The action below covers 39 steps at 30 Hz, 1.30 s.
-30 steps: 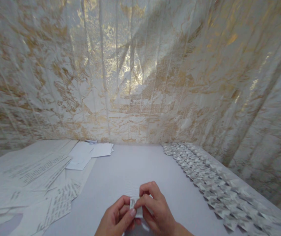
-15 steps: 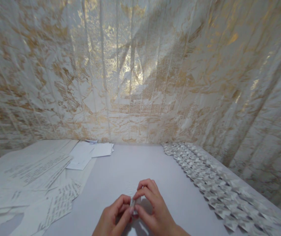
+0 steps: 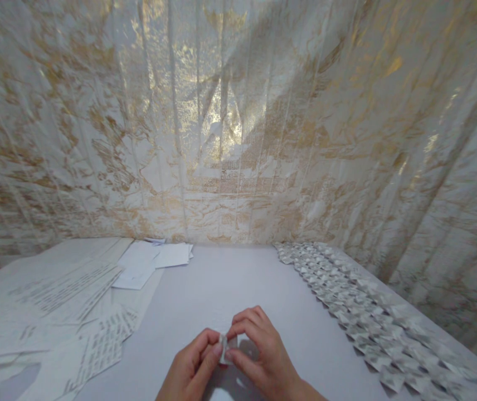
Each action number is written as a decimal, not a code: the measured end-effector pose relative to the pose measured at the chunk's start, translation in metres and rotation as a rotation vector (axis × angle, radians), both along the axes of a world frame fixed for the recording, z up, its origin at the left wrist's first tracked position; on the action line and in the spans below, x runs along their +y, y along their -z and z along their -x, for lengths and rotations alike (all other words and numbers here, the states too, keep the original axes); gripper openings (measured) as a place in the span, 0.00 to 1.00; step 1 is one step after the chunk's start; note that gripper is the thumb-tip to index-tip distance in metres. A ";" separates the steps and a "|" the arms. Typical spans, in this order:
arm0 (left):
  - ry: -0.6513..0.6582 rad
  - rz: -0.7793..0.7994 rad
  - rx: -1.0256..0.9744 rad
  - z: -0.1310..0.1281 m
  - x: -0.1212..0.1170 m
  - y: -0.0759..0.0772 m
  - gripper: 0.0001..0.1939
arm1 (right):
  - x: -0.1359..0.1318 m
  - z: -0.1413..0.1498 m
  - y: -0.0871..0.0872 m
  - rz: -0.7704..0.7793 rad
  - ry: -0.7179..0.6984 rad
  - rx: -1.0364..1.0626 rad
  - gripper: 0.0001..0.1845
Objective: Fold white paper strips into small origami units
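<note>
A small folded piece of paper (image 3: 224,348) is held between my two hands, low in the middle of the head view and just above the white table (image 3: 217,289). My left hand (image 3: 196,362) pinches its left side between thumb and fingers. From the other side, my right hand (image 3: 259,348) grips it with thumb and index finger, the other fingers curled above. Its exact folded shape is partly hidden by the fingertips.
Printed paper sheets and strips (image 3: 75,289) overlap on the left. Blank white paper pieces (image 3: 174,255) lie at the back left. Rows of folded paper pieces (image 3: 347,306) run along the right edge. A patterned curtain (image 3: 230,122) hangs behind the table.
My left thumb has moved up along the folded paper, and more of the paper shows between the hands. My right fingers have shifted slightly. The surrounding papers have not moved.
</note>
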<state>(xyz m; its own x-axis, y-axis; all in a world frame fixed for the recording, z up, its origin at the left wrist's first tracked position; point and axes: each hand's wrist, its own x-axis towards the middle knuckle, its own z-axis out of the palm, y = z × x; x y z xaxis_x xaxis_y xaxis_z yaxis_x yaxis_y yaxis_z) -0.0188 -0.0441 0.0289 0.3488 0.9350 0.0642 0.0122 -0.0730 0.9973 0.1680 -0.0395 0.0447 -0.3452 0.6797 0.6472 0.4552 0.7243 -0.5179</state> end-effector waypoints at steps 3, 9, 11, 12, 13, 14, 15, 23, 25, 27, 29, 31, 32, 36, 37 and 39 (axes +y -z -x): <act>0.033 -0.005 0.015 0.001 0.001 0.002 0.29 | -0.001 -0.001 -0.001 -0.042 0.004 -0.023 0.12; 0.035 0.017 0.058 -0.001 -0.001 -0.003 0.29 | -0.004 0.001 -0.003 -0.095 0.045 -0.060 0.08; 0.012 0.041 0.043 -0.003 -0.002 -0.006 0.29 | -0.005 0.003 -0.003 -0.124 0.050 -0.084 0.08; 0.006 0.051 0.038 -0.004 -0.002 -0.007 0.29 | -0.005 0.004 -0.003 -0.142 0.050 -0.099 0.08; 0.010 0.058 0.043 -0.005 -0.002 -0.007 0.28 | -0.006 0.005 -0.003 -0.164 0.052 -0.113 0.08; 0.013 0.059 0.054 -0.005 -0.001 -0.007 0.27 | -0.006 0.006 -0.003 -0.186 0.050 -0.125 0.08; 0.016 0.059 0.064 -0.004 -0.001 -0.006 0.25 | -0.007 0.007 -0.003 -0.206 0.048 -0.136 0.08; 0.038 0.040 0.016 0.001 0.004 0.003 0.20 | -0.006 0.006 0.006 0.008 -0.012 -0.067 0.06; 0.020 0.020 0.046 0.001 0.004 0.001 0.19 | -0.003 0.007 0.008 0.314 -0.003 0.107 0.08; 0.000 0.015 0.088 0.001 0.005 -0.001 0.18 | 0.001 0.006 0.008 0.608 -0.016 0.286 0.12; 0.007 0.026 0.107 0.002 0.007 -0.001 0.19 | 0.004 0.006 0.007 0.770 -0.041 0.400 0.16; 0.030 0.033 0.105 0.003 0.009 0.000 0.20 | 0.006 0.006 0.005 0.815 -0.046 0.453 0.19; 0.043 0.032 0.098 0.004 0.009 0.000 0.21 | 0.007 0.005 0.004 0.816 -0.041 0.462 0.19; 0.088 0.012 0.094 0.006 0.013 -0.001 0.23 | 0.004 0.006 0.001 0.795 -0.041 0.477 0.18; 0.079 -0.012 0.116 0.007 0.014 -0.001 0.23 | 0.003 0.007 0.000 0.785 -0.039 0.475 0.17; 0.030 -0.078 0.184 0.006 0.014 -0.003 0.22 | 0.001 0.008 -0.002 0.759 -0.026 0.464 0.16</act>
